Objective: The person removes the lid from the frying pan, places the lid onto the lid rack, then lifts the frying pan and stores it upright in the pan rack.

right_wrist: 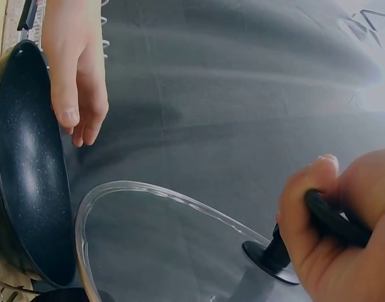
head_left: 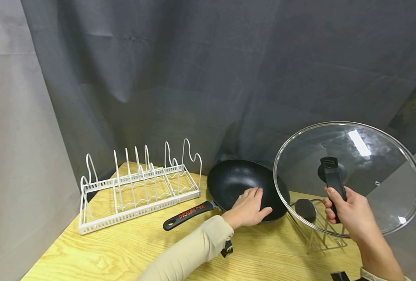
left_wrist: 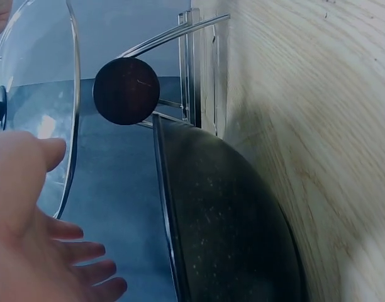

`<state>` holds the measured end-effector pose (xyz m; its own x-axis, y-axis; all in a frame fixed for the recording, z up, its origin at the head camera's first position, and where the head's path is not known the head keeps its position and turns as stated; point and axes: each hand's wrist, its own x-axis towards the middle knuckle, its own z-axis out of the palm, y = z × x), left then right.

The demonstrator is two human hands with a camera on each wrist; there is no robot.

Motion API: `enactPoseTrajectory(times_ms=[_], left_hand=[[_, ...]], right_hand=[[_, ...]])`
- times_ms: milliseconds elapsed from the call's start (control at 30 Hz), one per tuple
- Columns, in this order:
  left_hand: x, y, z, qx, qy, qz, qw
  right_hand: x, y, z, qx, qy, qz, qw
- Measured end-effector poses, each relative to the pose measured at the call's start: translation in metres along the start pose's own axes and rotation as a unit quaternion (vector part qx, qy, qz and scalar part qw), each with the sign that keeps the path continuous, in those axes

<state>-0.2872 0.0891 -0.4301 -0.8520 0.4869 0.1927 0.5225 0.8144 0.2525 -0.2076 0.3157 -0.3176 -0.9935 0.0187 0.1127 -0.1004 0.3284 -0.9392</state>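
Note:
My right hand (head_left: 355,212) grips the black handle (head_left: 332,177) of a large glass lid (head_left: 380,164), held raised and tilted on the right. The fingers curl round that handle in the right wrist view. Over the black wok (head_left: 241,175) hovers my left hand (head_left: 248,207), fingers extended and holding nothing; the right wrist view shows it apart from the wok's rim. The wok sits on the table, its long black handle (head_left: 190,215) with red lettering pointing left. In the left wrist view the lid's rim (left_wrist: 74,113) passes behind the left hand.
A white wire pot rack (head_left: 141,195) stands left of the wok on the wooden table (head_left: 130,249). To the right, partly behind the lid, is a metal wire rack (head_left: 311,238) with a dark round disc (left_wrist: 126,91). A grey curtain (head_left: 193,78) hangs behind.

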Motion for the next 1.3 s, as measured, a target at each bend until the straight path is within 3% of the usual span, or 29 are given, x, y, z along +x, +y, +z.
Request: enactPoseTrajectory(times_ms=[333, 567, 900, 1300], left_hand=[[0.009, 0.008, 0.01, 0.025, 0.018, 0.0, 0.9995], [0.015, 0.009, 0.014, 0.025, 0.025, 0.004, 0.9994], [0.024, 0.014, 0.016, 0.018, 0.024, 0.015, 0.9994], [0.035, 0.032, 0.022, -0.001, 0.017, 0.038, 0.9991]], right_hand=[[0.0, 0.001, -0.001, -0.099, 0.024, -0.013, 0.9947], [0.0, 0.002, -0.001, -0.099, 0.04, -0.011, 0.9942], [-0.001, 0.005, -0.006, -0.141, 0.064, -0.007, 0.9879], [-0.008, 0.0, -0.014, -0.166, 0.094, -0.004, 0.9816]])
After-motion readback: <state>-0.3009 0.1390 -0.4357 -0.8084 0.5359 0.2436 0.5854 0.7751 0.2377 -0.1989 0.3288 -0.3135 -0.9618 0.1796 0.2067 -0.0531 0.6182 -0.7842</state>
